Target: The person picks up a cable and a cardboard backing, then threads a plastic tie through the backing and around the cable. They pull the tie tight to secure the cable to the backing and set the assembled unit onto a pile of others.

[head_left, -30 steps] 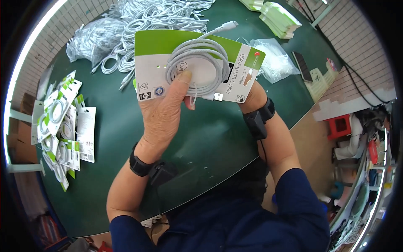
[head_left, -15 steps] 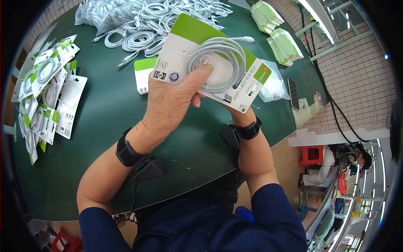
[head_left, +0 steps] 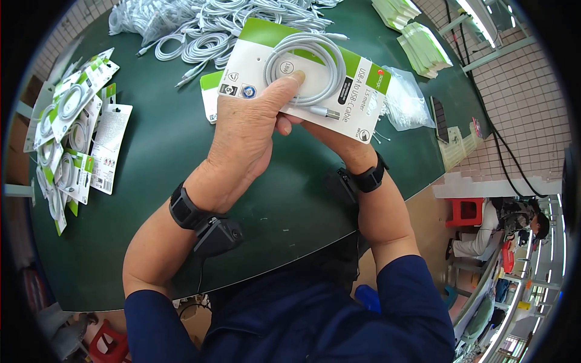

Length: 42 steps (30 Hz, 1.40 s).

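My left hand grips a white and green packaging card from its near edge, the thumb pressing on a coiled white cable that lies on the card. Most of my right hand is hidden under the card; it supports the card from below. The card is held above the dark green table. Both wrists wear black bands.
Several finished cards with coiled cables lie fanned out at the table's left. A heap of loose white cables lies at the far side. Another card lies flat beneath. Stacks of green cards and a clear bag sit right.
The card with the cable has stayed in both hands and tilted slightly; my thumb has shifted onto the coil. The view has swung, so the table appears more to the left.
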Each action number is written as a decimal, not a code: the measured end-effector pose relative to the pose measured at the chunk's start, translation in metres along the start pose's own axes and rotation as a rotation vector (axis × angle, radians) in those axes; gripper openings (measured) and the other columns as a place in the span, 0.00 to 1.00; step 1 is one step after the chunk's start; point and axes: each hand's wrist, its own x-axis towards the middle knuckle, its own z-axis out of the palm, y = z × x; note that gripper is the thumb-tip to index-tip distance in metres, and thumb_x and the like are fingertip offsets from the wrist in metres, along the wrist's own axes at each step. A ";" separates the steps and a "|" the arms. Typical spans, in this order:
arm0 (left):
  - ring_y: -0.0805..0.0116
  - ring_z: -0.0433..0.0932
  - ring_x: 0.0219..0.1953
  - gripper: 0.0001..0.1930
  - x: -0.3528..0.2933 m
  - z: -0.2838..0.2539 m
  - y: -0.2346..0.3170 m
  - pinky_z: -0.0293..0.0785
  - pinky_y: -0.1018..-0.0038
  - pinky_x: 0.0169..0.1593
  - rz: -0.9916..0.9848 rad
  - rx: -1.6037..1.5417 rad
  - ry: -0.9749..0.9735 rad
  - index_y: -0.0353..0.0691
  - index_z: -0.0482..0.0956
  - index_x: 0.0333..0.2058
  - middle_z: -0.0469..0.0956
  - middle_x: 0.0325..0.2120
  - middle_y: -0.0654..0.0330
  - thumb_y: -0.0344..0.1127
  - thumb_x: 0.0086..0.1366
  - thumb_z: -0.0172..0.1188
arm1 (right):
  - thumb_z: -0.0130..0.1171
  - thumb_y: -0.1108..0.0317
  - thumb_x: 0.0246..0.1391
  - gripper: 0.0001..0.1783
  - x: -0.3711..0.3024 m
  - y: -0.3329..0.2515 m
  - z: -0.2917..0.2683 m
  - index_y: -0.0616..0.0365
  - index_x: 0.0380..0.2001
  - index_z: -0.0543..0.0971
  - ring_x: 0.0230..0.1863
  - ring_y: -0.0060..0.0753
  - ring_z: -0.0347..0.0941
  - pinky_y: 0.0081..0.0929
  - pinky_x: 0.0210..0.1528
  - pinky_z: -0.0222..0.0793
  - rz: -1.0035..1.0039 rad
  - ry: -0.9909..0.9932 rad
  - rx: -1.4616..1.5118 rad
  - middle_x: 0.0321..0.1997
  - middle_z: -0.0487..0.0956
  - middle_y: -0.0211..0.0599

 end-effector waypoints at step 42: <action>0.69 0.80 0.45 0.23 -0.009 -0.049 0.006 0.80 0.73 0.42 0.093 0.130 0.221 0.35 0.73 0.55 0.78 0.49 0.59 0.25 0.61 0.66 | 0.66 0.71 0.58 0.11 0.031 -0.029 -0.030 0.62 0.44 0.82 0.30 0.13 0.72 0.18 0.33 0.70 0.211 0.126 0.346 0.30 0.81 0.27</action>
